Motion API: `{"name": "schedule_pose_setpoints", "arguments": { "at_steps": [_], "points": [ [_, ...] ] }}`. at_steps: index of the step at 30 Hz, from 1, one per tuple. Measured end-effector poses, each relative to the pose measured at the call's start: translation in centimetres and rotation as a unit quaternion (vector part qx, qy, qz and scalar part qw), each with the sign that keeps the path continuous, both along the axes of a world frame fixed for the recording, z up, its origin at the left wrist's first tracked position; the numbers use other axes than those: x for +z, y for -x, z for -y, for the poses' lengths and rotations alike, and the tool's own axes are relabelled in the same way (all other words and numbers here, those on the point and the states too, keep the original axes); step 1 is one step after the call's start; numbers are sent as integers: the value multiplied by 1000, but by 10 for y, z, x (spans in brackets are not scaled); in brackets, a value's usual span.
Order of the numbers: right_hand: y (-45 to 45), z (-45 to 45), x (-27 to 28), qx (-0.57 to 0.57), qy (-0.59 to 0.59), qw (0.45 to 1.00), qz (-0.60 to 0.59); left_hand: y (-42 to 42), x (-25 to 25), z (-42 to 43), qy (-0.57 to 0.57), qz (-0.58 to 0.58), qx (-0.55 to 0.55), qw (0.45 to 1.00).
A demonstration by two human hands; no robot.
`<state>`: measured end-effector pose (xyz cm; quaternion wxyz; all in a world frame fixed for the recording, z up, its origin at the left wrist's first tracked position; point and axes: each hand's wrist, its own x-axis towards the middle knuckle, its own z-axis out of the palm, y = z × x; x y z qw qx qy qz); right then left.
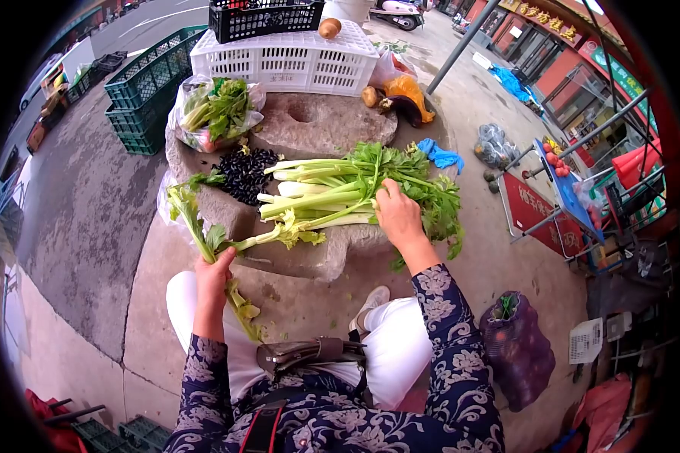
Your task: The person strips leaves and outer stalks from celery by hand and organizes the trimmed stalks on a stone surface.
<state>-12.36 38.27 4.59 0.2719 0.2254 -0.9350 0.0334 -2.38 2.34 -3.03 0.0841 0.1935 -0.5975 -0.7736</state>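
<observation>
Nearest to us, a brown waist pouch point(306, 353) sits in our lap, between our patterned sleeves point(461, 355). From the left, we see green crates point(137, 106) stacked on the pavement point(159, 257), beside the stone bench point(310, 260). At the near left of the bench, our left hand point(214, 275) wraps around loose celery stalks point(191, 219); some spread toward the far left, and a leafy piece hangs below our fist. Farther off, a clear bag of greens point(217, 113) rests on the bench, with a heap of small black pieces point(245, 174) nearer to us. A white crate point(279, 72) stands at the far side, bearing a black basket point(268, 23). In the middle, the celery bunch point(321, 189) lies across the bench, pale ends left, leaves right. Our right hand point(399, 215) is narrow, its fingers bent onto the bunch near the leaves; we cannot tell whether it grips a stalk. Beyond it lie a dark eggplant point(405, 112) and, farther right, crumpled blue plastic point(440, 155). At the near right, a purple net sack point(517, 355) stands on the pavement.
</observation>
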Motion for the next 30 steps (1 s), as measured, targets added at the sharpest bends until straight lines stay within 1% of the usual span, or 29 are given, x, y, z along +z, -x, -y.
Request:
{"name": "schedule_pose_setpoints", "arguments": {
  "at_steps": [1,4,7,10,11,14,17,20,23,26,27,28,30],
  "points": [
    [-3,0,0,11,5,1000,20,1,-1,-1,3,3,-2,1000],
    [-5,-2,-10,-51,3,988,144,1,-1,-3,6,7,1,1000],
    [-13,-1,-16,9,12,994,113,0,0,-3,12,-1,7,1000],
    [-26,3,-17,22,-50,995,80,-2,-3,3,12,-1,25,1000],
    [-25,0,-26,32,-73,995,53,-3,-5,6,10,1,33,999],
    [-28,-2,-27,71,-56,992,84,-2,-16,10,16,3,37,999],
    [-25,-4,-28,99,-12,988,120,1,-14,11,13,3,41,999],
    [-23,-5,-31,105,12,985,136,4,-15,13,14,-2,49,999],
    [-24,2,-30,49,41,985,161,6,-10,11,22,1,54,998],
    [-15,-6,-33,-16,70,979,190,12,-25,29,40,9,77,996],
    [-10,-15,-34,-61,91,968,226,12,-21,35,22,5,87,996],
    [-13,-18,-23,-87,113,958,247,11,-21,43,12,1,77,997],
    [-11,-26,-7,-92,155,949,259,12,-25,48,13,4,61,998]
  ]
}}
